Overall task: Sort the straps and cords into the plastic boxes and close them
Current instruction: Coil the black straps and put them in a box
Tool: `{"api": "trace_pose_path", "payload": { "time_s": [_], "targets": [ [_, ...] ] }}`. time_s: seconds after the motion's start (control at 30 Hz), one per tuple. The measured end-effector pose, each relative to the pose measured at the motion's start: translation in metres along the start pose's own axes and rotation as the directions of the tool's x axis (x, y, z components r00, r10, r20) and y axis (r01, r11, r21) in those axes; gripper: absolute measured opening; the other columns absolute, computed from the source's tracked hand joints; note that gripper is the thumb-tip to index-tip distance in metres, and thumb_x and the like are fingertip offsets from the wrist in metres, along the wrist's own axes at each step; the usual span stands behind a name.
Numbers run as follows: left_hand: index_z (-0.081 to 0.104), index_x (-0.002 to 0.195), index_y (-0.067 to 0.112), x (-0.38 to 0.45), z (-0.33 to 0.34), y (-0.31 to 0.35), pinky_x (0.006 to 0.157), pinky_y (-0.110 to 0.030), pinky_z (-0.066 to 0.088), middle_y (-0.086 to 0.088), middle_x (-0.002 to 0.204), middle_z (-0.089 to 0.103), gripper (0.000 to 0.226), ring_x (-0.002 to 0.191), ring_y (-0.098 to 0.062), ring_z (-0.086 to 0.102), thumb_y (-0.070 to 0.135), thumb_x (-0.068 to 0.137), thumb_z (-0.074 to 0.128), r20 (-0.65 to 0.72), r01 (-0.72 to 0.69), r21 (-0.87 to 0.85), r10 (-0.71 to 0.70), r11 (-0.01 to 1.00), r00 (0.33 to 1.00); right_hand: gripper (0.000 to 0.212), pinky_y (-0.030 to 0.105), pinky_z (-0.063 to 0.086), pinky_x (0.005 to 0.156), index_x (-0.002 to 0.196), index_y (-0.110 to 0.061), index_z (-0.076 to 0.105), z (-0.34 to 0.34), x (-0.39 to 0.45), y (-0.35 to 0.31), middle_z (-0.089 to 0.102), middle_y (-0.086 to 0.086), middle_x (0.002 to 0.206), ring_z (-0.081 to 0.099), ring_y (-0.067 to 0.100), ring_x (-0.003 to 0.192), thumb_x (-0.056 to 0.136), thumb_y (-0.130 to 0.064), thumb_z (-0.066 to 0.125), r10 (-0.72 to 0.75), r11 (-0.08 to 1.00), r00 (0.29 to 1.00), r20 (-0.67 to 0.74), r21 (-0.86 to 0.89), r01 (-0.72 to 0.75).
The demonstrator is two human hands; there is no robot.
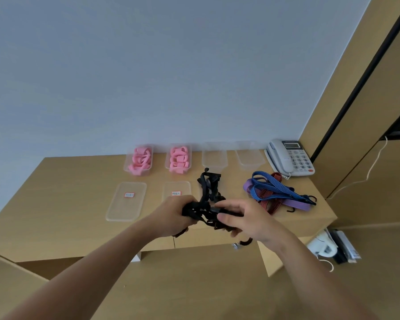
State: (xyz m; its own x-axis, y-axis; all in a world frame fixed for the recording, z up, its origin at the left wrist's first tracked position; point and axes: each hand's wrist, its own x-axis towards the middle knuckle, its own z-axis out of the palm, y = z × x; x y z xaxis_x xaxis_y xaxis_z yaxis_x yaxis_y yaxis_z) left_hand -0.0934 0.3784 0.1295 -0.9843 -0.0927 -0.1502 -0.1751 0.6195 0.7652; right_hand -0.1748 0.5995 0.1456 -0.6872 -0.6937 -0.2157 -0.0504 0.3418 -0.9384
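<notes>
Bare table (pixel 79 192) lies left of the lids (pixel 126 200); bungee cords (pixel 277 192) crowd the right.

An office, by the desk telephone (pixel 291 158) on a plain wooden desk (pixel 67 204).

Both bare forearms reach forward, converging at centre. Left hand (pixel 173 212): fingers curled, gripping a tangled bundle of black straps (pixel 206 204). Right hand (pixel 247 219): fingers bent, thumb and forefinger pinching the same bundle's right side.
</notes>
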Motion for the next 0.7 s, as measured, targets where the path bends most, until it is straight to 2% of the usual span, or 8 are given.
{"api": "trace_pose_path", "payload": {
  "time_s": [0.1, 0.17, 0.2, 0.27, 0.33, 0.4, 0.57, 0.7],
  "targets": [
    [0.059, 0.098, 0.028, 0.001, -0.009, 0.001, 0.070, -0.024, 0.049, 0.006, 0.093, 0.067, 0.035, 0.078, -0.004, 0.061, 0.011, 0.078, 0.082, 0.068, -0.047, 0.125, 0.038, 0.991, 0.997, 0.020, 0.029, 0.060, 0.081, 0.101, -0.030, 0.073, -0.001, 0.008, 0.001, 0.079, -0.004, 0.089, 0.075, 0.013, 0.087, 0.095, -0.012, 0.068, -0.020, 1.000, 0.993, -0.112, -0.022, 0.018],
    [0.059, 0.111, 0.026, 0.001, -0.015, 0.004, 0.075, -0.019, 0.051, 0.009, 0.109, 0.065, 0.053, 0.092, -0.003, 0.062, 0.017, 0.069, 0.089, 0.209, -0.029, 0.113, 0.005, 0.993, 0.978, 0.010, 0.032, 0.061, 0.072, 0.093, -0.025, 0.074, 0.000, 0.014, -0.004, 0.078, 0.001, 0.081, 0.075, 0.016, 0.078, 0.093, -0.016, 0.071, -0.054, 0.999, 0.984, -0.170, -0.016, 0.052],
    [0.058, 0.117, 0.026, 0.001, -0.018, 0.007, 0.083, -0.019, 0.052, 0.010, 0.115, 0.065, 0.061, 0.101, -0.005, 0.062, 0.020, 0.066, 0.092, 0.271, -0.018, 0.059, 0.001, 0.998, 0.963, 0.003, 0.031, 0.061, 0.066, 0.089, -0.023, 0.075, 0.001, 0.016, -0.009, 0.078, 0.003, 0.078, 0.075, 0.018, 0.074, 0.090, -0.021, 0.074, -0.071, 0.997, 0.981, -0.183, 0.005, 0.073],
    [0.060, 0.122, 0.025, 0.001, -0.018, 0.013, 0.096, -0.025, 0.051, 0.005, 0.116, 0.069, 0.060, 0.109, -0.011, 0.065, 0.021, 0.071, 0.091, 0.302, 0.024, -0.176, 0.031, 0.984, 0.953, 0.009, 0.028, 0.057, 0.057, 0.081, -0.023, 0.076, 0.003, 0.020, -0.019, 0.076, 0.005, 0.072, 0.074, 0.020, 0.068, 0.086, -0.031, 0.077, -0.106, 0.993, 0.971, -0.214, 0.027, 0.114],
    [0.067, 0.113, 0.018, 0.002, -0.016, 0.020, 0.093, -0.030, 0.050, -0.002, 0.102, 0.071, 0.034, 0.096, -0.014, 0.066, 0.022, 0.084, 0.082, 0.214, 0.042, -0.358, 0.039, 0.933, 0.976, 0.016, 0.028, 0.055, 0.053, 0.077, -0.023, 0.076, 0.006, 0.025, -0.027, 0.074, 0.006, 0.066, 0.071, 0.024, 0.061, 0.084, -0.037, 0.078, -0.119, 0.991, 0.958, -0.262, 0.022, 0.129],
    [0.067, 0.105, 0.006, 0.003, -0.014, 0.024, 0.087, -0.035, 0.046, -0.005, 0.092, 0.067, 0.018, 0.087, -0.016, 0.061, 0.020, 0.094, 0.071, 0.148, 0.020, -0.400, 0.043, 0.916, 0.988, 0.022, 0.033, 0.053, 0.051, 0.075, -0.018, 0.075, 0.008, 0.028, -0.032, 0.072, 0.009, 0.062, 0.066, 0.029, 0.056, 0.085, -0.037, 0.078, -0.108, 0.988, 0.946, -0.306, 0.071, 0.136],
    [0.059, 0.107, -0.002, 0.002, -0.012, 0.031, 0.086, -0.042, 0.058, -0.011, 0.094, 0.069, 0.023, 0.086, -0.029, 0.070, 0.019, 0.106, 0.052, 0.203, 0.057, -0.600, 0.083, 0.798, 0.976, 0.036, 0.031, 0.050, 0.048, 0.080, -0.008, 0.073, 0.007, 0.030, -0.047, 0.064, 0.010, 0.060, 0.061, 0.023, 0.055, 0.084, -0.044, 0.074, -0.034, 0.927, 0.947, -0.321, 0.344, 0.150],
    [0.058, 0.105, 0.000, 0.003, -0.009, 0.033, 0.060, -0.035, 0.051, -0.004, 0.078, 0.054, 0.029, 0.058, -0.020, 0.051, 0.026, 0.108, 0.048, 0.180, 0.037, -0.625, 0.097, 0.780, 0.979, 0.016, 0.029, 0.053, 0.057, 0.093, -0.009, 0.074, 0.007, 0.033, -0.048, 0.070, 0.006, 0.076, 0.066, 0.020, 0.070, 0.095, -0.024, 0.068, -0.039, 0.935, 0.956, -0.292, 0.326, 0.138]
  ]
}}
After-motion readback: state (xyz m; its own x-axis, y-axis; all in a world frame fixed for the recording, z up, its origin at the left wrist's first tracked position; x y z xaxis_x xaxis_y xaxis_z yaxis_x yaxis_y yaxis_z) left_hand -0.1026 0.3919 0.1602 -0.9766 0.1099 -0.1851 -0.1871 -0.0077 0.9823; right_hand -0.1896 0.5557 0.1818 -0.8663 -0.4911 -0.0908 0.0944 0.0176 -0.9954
